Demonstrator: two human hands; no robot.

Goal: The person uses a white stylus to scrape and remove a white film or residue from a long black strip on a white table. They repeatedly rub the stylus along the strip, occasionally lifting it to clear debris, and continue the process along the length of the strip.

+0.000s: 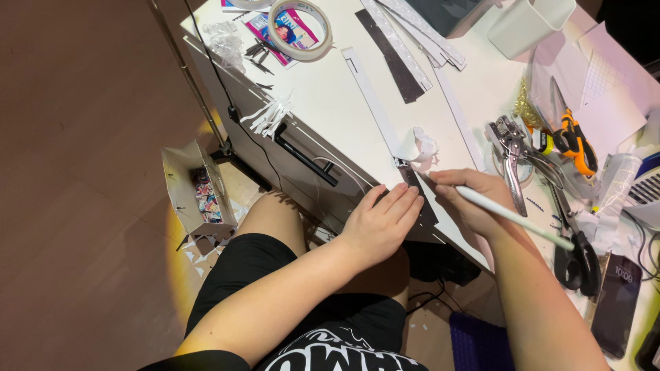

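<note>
My left hand (381, 221) lies flat on a dark paper strip (414, 183) at the near edge of the white table (330, 103), pinning it down. My right hand (474, 199) grips a white pen (515, 218), its tip end hidden by the fingers and set close to the strip's right edge. A curled white paper scrap (421, 145) sits just beyond the strip, at the end of a long white paper strip (371, 96).
A tape roll (300, 29) rests at the far left. Dark and white strips (399, 51) lie further back. A hole punch (512, 148), orange-handled cutter (576, 143), black scissors (577, 257), a phone (617, 302) and a white cup (526, 24) crowd the right. A paper box (192, 185) sits on the floor.
</note>
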